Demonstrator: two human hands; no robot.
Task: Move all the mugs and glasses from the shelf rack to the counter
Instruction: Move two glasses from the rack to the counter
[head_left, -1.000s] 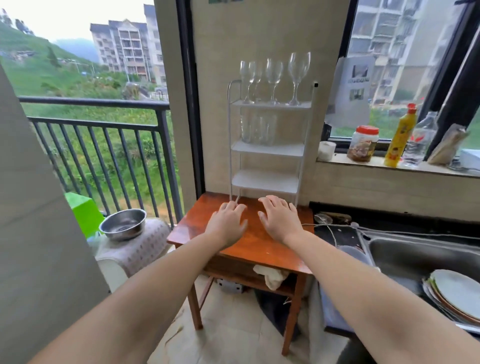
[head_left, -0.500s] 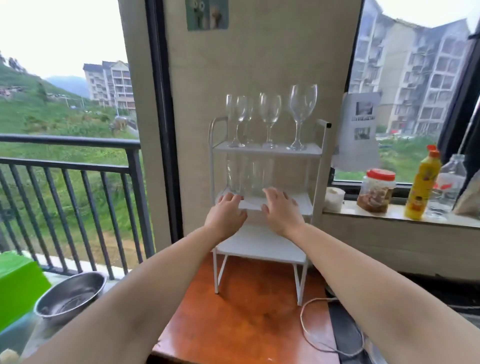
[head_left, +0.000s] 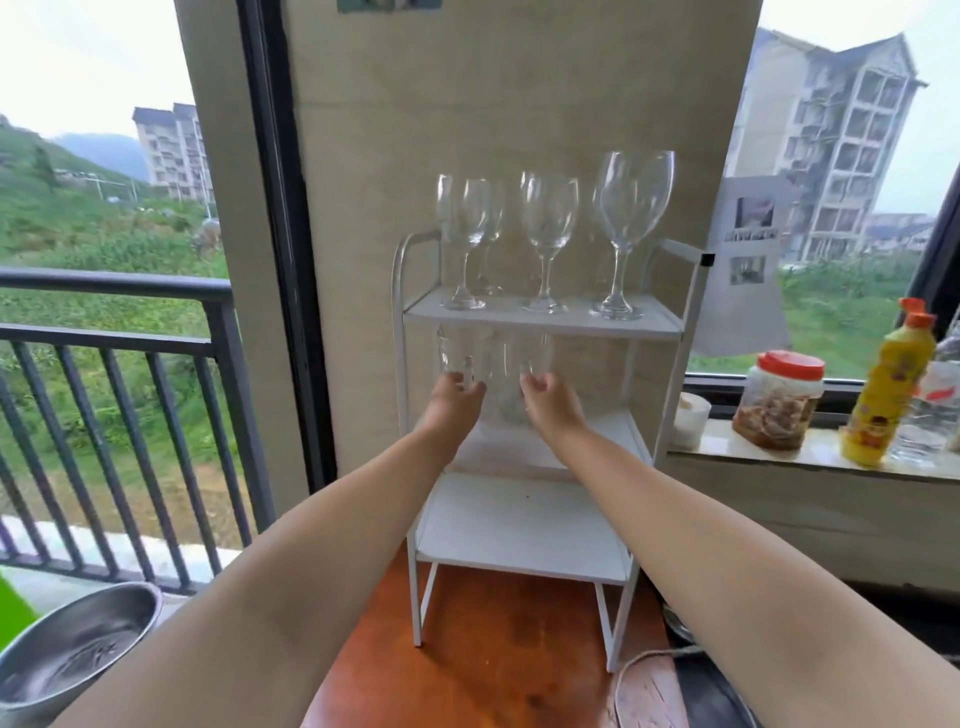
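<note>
A white three-tier shelf rack (head_left: 543, 326) stands on a wooden table (head_left: 488, 660) against the wall. Several clear stemmed wine glasses stand on its top tier, among them a small one at the left (head_left: 470, 218), one in the middle (head_left: 549, 215) and a larger one at the right (head_left: 631, 200). Clear tumblers stand on the middle tier and are hard to make out. My left hand (head_left: 457, 402) curls round the left tumbler (head_left: 464, 353). My right hand (head_left: 551, 402) curls round the lower part of another tumbler (head_left: 531, 353). The bottom tier holds nothing.
On the window ledge at the right stand a white cup (head_left: 691, 423), a red-lidded jar (head_left: 779, 402), a yellow bottle (head_left: 883, 387) and a clear bottle (head_left: 932, 410). A steel bowl (head_left: 72, 654) sits at the lower left by the balcony railing. A cord (head_left: 636, 675) lies on the table.
Both hands lifted off the wooden table, rose past the lower tiers and reached into the middle tier, where they now close round tumblers. The camera moved closer to the rack.
</note>
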